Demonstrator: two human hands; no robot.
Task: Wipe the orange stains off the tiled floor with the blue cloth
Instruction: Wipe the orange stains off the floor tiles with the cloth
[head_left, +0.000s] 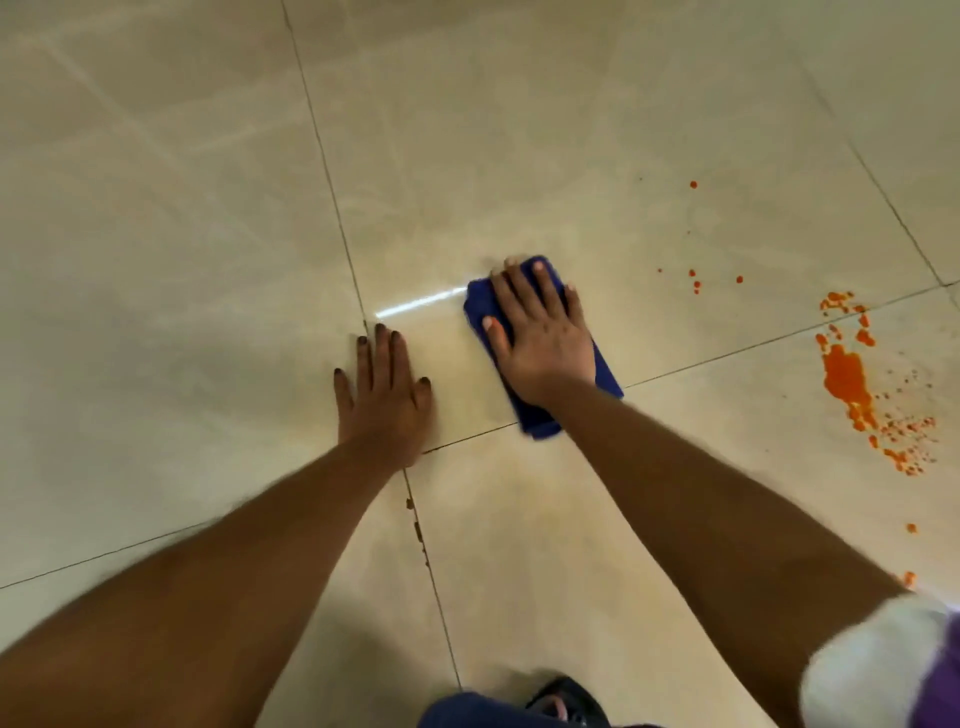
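Note:
A folded blue cloth (605, 371) lies on the beige tiled floor (208, 234) near the middle of the view. My right hand (537, 338) presses flat on top of it, fingers spread. My left hand (384, 395) rests flat on the bare tile just left of the cloth, holding nothing. A large orange stain (847, 382) with many splashes spreads over the tiles far to the right of the cloth. Smaller orange drops (695, 283) dot the tile between the cloth and the big stain. Brownish specks (415, 530) sit in the grout line below my left wrist.
Dark grout lines (322, 156) cross the floor. A bright light reflection (421, 301) streaks the tile left of the cloth. My knee in dark blue and a sandalled foot (561, 701) show at the bottom edge. More orange drops (910, 551) lie at the lower right.

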